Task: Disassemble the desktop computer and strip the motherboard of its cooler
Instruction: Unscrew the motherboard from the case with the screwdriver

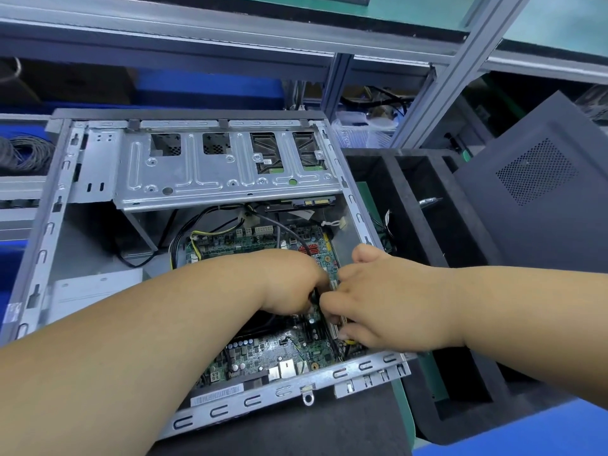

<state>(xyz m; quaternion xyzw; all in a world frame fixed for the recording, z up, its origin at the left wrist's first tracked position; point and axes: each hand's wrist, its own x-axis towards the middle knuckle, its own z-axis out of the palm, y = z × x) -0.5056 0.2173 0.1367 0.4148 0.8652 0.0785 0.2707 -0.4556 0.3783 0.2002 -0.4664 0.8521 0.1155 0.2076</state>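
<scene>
- Desktop computer case (42, 258): grey metal, lying on its side with the side panel off and the inside facing up; it fills the middle and 9 o'clock part of the view.
- Motherboard (263, 350): green, lying flat on the case floor toward 5 o'clock of the case, partly hidden by two forearms.
- Cooler: cannot be made out.

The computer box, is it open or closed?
Open. The computer case has no side cover, so the motherboard inside shows.
</scene>
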